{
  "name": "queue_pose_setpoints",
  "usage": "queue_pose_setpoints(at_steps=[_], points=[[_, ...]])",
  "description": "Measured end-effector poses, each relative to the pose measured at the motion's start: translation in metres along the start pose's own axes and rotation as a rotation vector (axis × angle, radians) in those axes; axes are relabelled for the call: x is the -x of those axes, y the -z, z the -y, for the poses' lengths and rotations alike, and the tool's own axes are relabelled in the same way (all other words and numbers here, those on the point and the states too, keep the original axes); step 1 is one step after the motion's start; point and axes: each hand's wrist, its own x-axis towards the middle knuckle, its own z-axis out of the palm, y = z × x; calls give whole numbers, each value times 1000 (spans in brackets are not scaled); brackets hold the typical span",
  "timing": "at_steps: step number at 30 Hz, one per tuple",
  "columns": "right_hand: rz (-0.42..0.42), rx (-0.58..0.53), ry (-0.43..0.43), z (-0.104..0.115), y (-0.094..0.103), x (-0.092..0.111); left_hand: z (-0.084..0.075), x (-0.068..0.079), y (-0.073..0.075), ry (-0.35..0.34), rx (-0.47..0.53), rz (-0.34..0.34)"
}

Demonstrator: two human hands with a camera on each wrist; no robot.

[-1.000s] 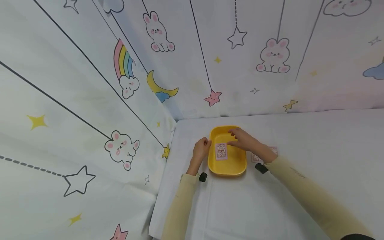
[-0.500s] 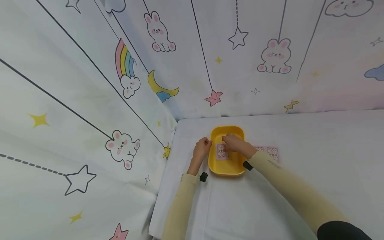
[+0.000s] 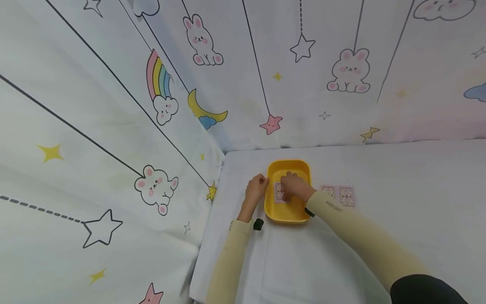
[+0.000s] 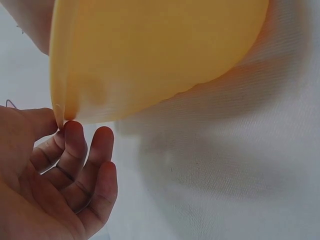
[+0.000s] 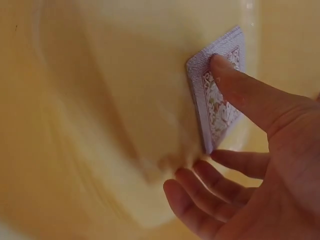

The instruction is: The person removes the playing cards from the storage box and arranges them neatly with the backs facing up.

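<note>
One card (image 3: 279, 193) lengthwise along tray (image 3: 288, 216)

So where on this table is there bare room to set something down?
The white tablecloth is bare right of the two cards, and also in front of the yellow tray, between the sleeves. It is crowded at the tray: the left hand holds its rim, and the right hand presses a card inside.

A yellow plastic tray (image 3: 288, 213), rounded-rectangular and shallow, sits upright at the centre of the head view. Inside it, towards its left side, lies a small stack of playing cards (image 5: 214, 95), patterned backs up, pink and white, partly covered from above.
</note>
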Motion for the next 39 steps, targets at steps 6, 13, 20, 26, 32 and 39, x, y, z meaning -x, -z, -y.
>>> queue_pose_setpoints(at_steps=[6,13,20,26,32,39], points=[[-31,16,-12,7,4,11,0,0,0,-29,-2,-19],[-48,18,-28,7,2,8,-1,2,0,-37,5,-17],[-114,0,-35,3,0,4,-1,2,-1,-21,10,-10],[-63,-189,28,-4,3,3,0,1,-1,-17,11,-3],[-90,-419,88,-17,2,5,2,-1,-2,-2,6,-8],[-123,-528,136,-31,-1,15,4,-1,-2,-2,16,-8]])
